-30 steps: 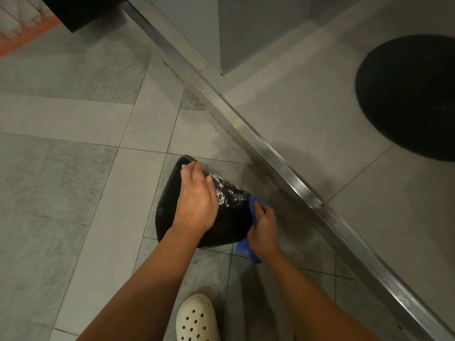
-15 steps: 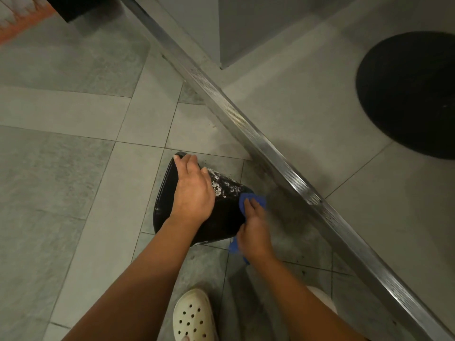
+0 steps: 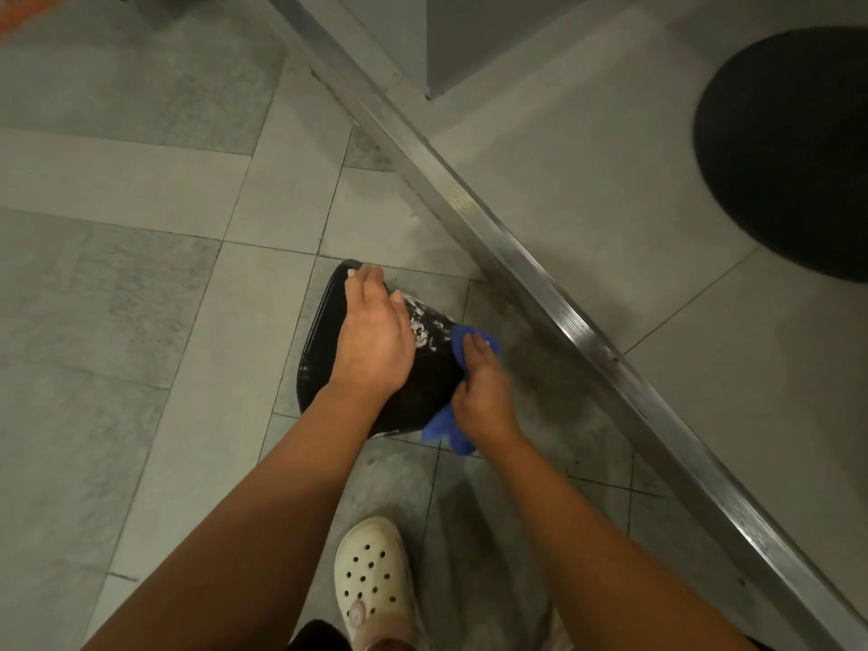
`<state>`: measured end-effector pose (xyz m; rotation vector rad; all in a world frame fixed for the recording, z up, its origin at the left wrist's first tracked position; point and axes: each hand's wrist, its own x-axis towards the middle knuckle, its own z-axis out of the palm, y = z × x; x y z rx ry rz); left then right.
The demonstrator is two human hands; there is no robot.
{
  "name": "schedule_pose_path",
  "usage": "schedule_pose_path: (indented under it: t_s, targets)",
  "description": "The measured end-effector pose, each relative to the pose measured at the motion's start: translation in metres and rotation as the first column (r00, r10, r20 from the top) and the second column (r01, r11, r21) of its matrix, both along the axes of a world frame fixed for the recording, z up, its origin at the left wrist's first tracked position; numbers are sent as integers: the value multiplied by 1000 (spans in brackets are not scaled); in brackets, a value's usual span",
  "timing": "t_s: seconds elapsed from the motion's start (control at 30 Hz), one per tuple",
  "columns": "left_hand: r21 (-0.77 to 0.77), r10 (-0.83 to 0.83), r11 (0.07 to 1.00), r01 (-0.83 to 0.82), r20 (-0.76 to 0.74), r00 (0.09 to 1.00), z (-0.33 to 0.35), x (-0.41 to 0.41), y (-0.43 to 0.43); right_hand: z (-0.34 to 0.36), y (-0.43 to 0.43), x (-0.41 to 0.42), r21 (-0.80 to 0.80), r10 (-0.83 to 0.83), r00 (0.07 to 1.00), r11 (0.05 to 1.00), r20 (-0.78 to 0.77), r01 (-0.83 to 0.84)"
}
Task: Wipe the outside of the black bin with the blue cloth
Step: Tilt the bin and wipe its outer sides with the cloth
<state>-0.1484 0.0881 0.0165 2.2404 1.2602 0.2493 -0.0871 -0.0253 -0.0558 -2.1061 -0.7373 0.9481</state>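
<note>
Plainly mid-wipe, with a good deal left to do. Finds the black bin (image 3: 434, 385) tipped over on the tiled floor (image 3: 141, 298), rim end toward the left and base end toward the right, just beside the metal threshold rail (image 3: 516, 265) and ahead of a white clog (image 3: 371, 575).

Steadies the bin with the left hand (image 3: 371, 340), laid over the upper wall with fingers hooked around the rim at the far end. Presses the blue cloth (image 3: 441, 432) against the base end with the right hand (image 3: 484, 392), with fingers laid fairly straight on top, pressing rather than clenching, and with a loose tail of cloth hanging out below the palm.

Shows white, foamy-looking smears (image 3: 425, 324) on the upper wall between the two hands, so judged unfinished there. Calls next, probably, for a sweep of the cloth from the base up across those smears. Calls after that for a roll of the bin to bring the floor-side wall up, with the left hold shifted off the patch beneath it.

Hides the right thumb, the wall under the left palm, the whole underside and the inside of the bin. Blurs the right hand slightly. Cuts off a black round mat (image 3: 798, 148) at the right edge.
</note>
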Motion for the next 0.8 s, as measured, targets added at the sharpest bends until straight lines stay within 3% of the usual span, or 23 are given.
schedule_pose_path:
  t_s: [0.2, 0.4, 0.63, 0.8]
  targets:
    - [14, -5, 1000, 5, 19, 1000, 0, 3, 0, -6, -7, 6, -124, -80, 997, 989, -17, 77]
    - [38, -10, 999, 9, 31, 999, -1, -5, 5, 6, 2, -4, 16, 36, 999, 999, 37, -37]
    - [34, -18, 999, 18, -1, 1000, -3, -4, 1, -1, -5, -1, -132, -59, 998, 989, 18, 61]
    - [22, -29, 999, 30, -21, 999, -1, -6, 5, 8, 4, -16, -16, 23, 996, 1000, 87, -22]
